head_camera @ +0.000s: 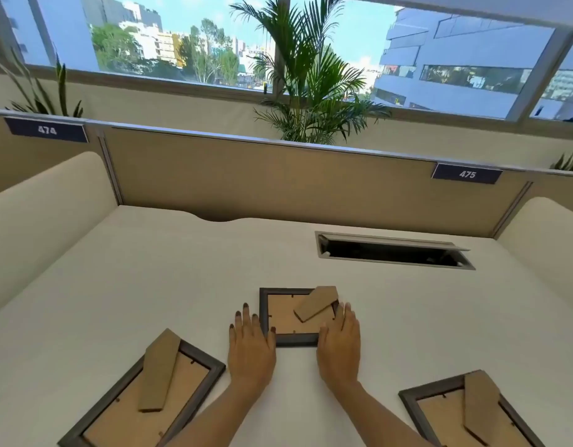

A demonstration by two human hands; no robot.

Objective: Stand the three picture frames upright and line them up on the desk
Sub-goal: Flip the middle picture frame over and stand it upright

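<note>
Left hand (251, 341) and right hand (340, 338), open, flank middle picture frame (283, 317), face-down mid-desk (149, 269); contact unclear.

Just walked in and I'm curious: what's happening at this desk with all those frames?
A person is setting up picture frames on a white desk. All three lie face down, cardboard backs and stands showing. The left hand and right hand rest at either side of the small middle frame, apparently about to lift it. The left frame and right frame lie untouched nearer the person. None stands upright yet.
</note>
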